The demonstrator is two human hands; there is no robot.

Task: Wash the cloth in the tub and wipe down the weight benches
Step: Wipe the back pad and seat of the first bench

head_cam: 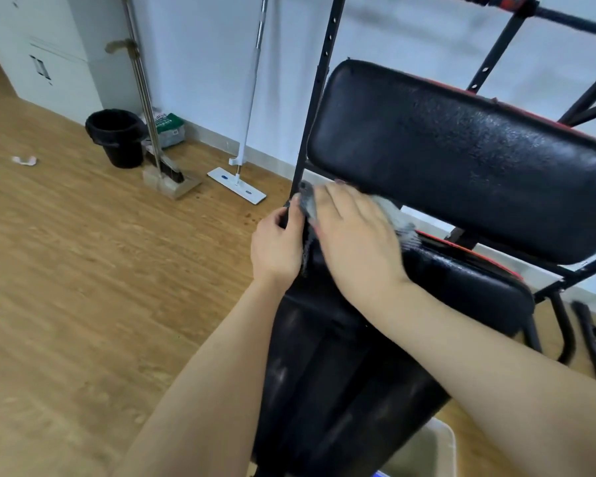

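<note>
A black padded weight bench fills the middle and right, with a raised back pad and a seat pad running toward me. A grey cloth lies at the gap between the two pads. My right hand lies flat on the cloth with fingers straight, pressing it against the bench. My left hand grips the black upright post of the frame, beside the cloth's left end. A pale tub shows at the bottom edge, partly hidden by the seat.
A black bin, a broom with dustpan and a white flat mop stand by the white wall at the back. A bag leans behind the bin. Wooden floor spreads to the left. Black frame legs stand at right.
</note>
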